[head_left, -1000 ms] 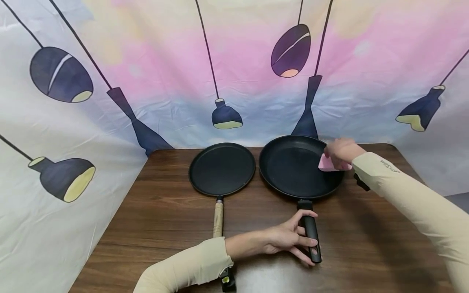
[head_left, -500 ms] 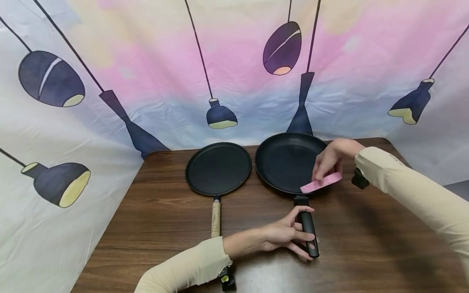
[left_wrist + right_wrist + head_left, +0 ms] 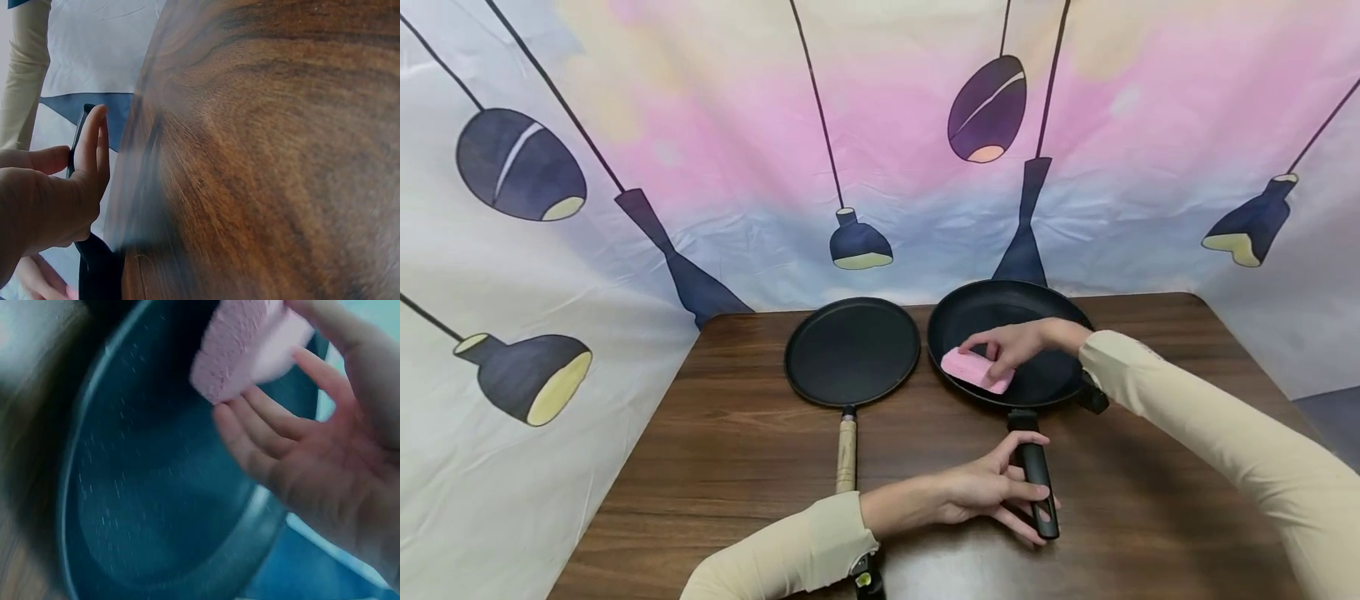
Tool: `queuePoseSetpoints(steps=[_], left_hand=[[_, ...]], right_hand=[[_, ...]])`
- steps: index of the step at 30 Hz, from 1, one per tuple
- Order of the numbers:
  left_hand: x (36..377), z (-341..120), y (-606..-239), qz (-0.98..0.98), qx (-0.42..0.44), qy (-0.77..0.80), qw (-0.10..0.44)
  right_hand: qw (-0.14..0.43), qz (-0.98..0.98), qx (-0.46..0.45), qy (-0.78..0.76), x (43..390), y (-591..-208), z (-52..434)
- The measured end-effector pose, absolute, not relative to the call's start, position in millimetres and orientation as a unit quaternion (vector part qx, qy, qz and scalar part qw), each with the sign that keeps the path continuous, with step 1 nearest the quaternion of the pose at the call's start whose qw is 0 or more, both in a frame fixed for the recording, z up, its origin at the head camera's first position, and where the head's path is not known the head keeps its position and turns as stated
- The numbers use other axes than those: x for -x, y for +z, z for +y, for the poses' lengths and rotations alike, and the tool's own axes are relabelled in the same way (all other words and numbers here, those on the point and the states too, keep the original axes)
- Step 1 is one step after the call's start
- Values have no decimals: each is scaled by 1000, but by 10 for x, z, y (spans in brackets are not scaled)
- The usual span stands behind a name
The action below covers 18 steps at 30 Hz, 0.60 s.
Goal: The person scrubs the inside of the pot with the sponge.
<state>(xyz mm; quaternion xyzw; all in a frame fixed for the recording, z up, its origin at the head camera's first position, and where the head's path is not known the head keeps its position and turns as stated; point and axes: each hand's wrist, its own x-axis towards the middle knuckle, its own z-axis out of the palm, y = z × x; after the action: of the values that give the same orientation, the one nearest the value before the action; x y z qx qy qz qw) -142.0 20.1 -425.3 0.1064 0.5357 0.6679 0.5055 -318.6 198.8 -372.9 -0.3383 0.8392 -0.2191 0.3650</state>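
Nearest, a dark wood-grain table [image 3: 737, 467] carries everything, its far edge meeting a draped backdrop [image 3: 700, 150] printed with hanging lamps on pink, yellow and blue. At the near edge, the left hand [image 3: 981, 492] curls thumb and fingers around the black handle [image 3: 1037, 483] of the frying pan [image 3: 1000, 312], which sits right of centre; the left wrist view shows those fingers [image 3: 94, 147] held together. Farther in, the right hand [image 3: 1011, 346] pinches a pink sponge [image 3: 973, 369] between thumb and fingers against the pan's near left inner wall. Left of this pan, just beside it, lies a flat black griddle pan [image 3: 852, 350] with a wooden handle [image 3: 846, 454].
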Motion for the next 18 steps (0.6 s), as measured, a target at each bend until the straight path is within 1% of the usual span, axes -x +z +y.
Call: queuePoseSetpoints(steps=[3,5,8,10,14,16,18], left_hand=[[1424,198,-4248,534,-113,667,507],[1417,203,-4258,534,-112,668,507],[1406,200,-4274,534,-108,668,506],[1400,200,-4283,533,-107,668,508],[1409,205,-4293,532,-110,668,509],[1425,206,-4295,533,-112,668,507],[1445,206,-4292,535,-115,669,504]], right_hand=[[275,875,339,-208,3231,-3841,1846],[218,902,318,-195,3272,-3924,1770],[145,939,269,-160,3359,-4019,1698],[111,958,225,-143,3427,-4065,1690],[81,975,147,-142,3532,-4096,1709],[85,977,136,-140,3561,-4091,1713],[96,977,151,-120,3574,-4072,1715]])
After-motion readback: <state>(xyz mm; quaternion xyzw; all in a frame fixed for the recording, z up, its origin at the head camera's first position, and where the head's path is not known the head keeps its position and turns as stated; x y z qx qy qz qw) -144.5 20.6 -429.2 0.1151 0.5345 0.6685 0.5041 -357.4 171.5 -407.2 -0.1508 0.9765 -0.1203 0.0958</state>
